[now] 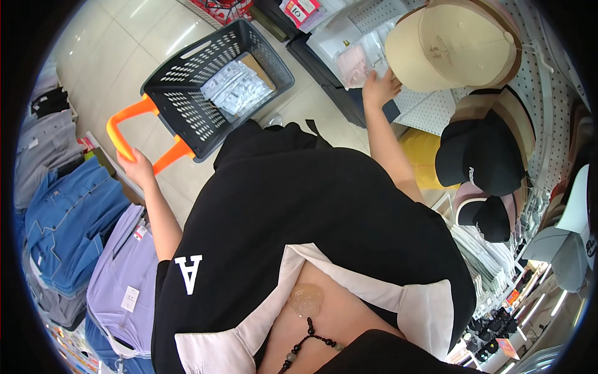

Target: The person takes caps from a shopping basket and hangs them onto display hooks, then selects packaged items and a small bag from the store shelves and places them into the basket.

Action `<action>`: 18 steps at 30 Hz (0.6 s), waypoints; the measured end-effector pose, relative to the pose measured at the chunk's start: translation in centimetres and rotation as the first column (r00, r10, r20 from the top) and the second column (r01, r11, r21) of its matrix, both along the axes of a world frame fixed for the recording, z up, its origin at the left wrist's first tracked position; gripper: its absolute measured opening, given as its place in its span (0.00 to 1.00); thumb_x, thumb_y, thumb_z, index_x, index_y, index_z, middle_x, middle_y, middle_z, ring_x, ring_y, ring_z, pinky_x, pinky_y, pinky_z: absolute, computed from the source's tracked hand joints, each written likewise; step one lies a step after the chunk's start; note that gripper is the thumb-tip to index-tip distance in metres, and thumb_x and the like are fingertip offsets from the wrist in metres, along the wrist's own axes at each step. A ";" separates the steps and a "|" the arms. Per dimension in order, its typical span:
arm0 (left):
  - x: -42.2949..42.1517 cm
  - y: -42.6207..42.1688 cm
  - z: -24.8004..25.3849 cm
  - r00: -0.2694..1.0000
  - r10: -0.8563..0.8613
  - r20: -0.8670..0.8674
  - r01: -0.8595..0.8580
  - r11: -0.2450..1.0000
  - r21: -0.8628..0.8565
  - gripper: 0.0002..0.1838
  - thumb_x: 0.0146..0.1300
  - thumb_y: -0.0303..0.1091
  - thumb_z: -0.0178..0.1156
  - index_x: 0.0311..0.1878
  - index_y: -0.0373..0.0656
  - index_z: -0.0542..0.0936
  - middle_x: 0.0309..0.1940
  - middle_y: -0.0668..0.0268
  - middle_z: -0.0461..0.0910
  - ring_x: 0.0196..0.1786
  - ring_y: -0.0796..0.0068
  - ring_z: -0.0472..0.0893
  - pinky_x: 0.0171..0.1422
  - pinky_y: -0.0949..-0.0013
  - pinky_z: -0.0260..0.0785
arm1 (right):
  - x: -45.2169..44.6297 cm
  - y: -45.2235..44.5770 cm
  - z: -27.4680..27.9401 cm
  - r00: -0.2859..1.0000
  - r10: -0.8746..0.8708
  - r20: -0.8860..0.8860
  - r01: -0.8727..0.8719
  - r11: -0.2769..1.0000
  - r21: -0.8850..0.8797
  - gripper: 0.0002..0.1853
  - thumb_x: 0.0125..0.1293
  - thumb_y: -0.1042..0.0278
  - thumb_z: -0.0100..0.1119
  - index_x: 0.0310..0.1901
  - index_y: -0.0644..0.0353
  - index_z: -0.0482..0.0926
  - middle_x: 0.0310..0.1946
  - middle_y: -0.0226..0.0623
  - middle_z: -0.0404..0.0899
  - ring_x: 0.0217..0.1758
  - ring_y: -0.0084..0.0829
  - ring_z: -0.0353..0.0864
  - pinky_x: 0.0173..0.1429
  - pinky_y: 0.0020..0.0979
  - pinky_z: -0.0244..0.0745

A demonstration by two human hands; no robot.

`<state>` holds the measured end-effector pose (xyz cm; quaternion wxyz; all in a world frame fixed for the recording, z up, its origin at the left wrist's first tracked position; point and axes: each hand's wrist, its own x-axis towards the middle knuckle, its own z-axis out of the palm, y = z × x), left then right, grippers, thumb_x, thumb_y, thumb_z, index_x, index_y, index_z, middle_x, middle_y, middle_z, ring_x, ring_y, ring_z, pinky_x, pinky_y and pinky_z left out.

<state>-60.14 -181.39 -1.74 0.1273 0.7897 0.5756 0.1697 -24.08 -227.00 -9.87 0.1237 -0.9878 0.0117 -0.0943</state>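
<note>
My left hand (pixel 137 167) is wrapped round the orange handle (pixel 123 128) of a dark grey shopping basket (pixel 180 71). Inside the basket lie clear plastic packs with pale blue-white contents (pixel 237 87) and a piece of brown cardboard (pixel 260 71). On the right, my right hand (pixel 381 90) reaches to the shelf, thumb and fingers apart. It is between a clear pack with pink contents (pixel 353 65) and the edge of a beige cap (pixel 445 50); whether the fingertips touch either one I cannot tell.
Black caps (pixel 483 153) and others hang below the beige cap on a white pegboard (pixel 430 115). To the left lie folded blue shirts (pixel 71 221) and a lilac garment (pixel 121 268). A red price sign (pixel 300 11) stands above the shelf. Pale floor tiles (pixel 118 47) surround the basket.
</note>
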 end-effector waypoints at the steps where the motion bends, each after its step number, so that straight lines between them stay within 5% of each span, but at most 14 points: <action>1: -0.1 0.1 -0.1 1.000 -0.010 0.009 0.010 1.000 0.011 0.27 0.57 0.35 0.56 0.59 0.39 0.64 0.48 0.47 0.74 0.50 0.48 0.75 0.53 0.58 0.67 | -0.4 0.3 0.2 0.999 -0.019 -0.046 0.017 0.999 -0.030 0.37 0.52 0.59 0.60 0.64 0.58 0.58 0.64 0.57 0.52 0.68 0.56 0.48 0.64 0.59 0.47; 8: -0.1 0.4 0.0 1.000 -0.020 0.016 0.020 1.000 0.011 0.26 0.57 0.35 0.56 0.59 0.38 0.65 0.48 0.47 0.74 0.50 0.48 0.75 0.53 0.58 0.67 | -1.7 1.1 1.3 0.996 0.071 -0.053 -0.068 0.996 0.052 0.36 0.53 0.61 0.59 0.64 0.56 0.58 0.65 0.54 0.52 0.67 0.55 0.51 0.63 0.60 0.49; 13: 0.1 0.0 0.3 1.000 -0.015 -0.001 0.015 1.000 0.023 0.26 0.57 0.35 0.56 0.59 0.39 0.65 0.47 0.47 0.75 0.49 0.49 0.75 0.52 0.58 0.68 | -1.0 0.4 1.2 0.998 0.068 -0.014 -0.066 0.995 0.077 0.31 0.54 0.63 0.58 0.60 0.57 0.64 0.57 0.47 0.68 0.61 0.46 0.65 0.61 0.60 0.53; 18: 0.0 0.0 0.4 1.000 -0.014 -0.008 0.014 0.999 0.041 0.26 0.57 0.36 0.56 0.59 0.41 0.65 0.47 0.47 0.75 0.49 0.48 0.76 0.52 0.58 0.68 | -0.6 0.4 1.3 0.993 0.094 0.065 -0.099 0.992 0.083 0.22 0.51 0.65 0.60 0.49 0.59 0.72 0.48 0.45 0.74 0.51 0.47 0.72 0.54 0.54 0.61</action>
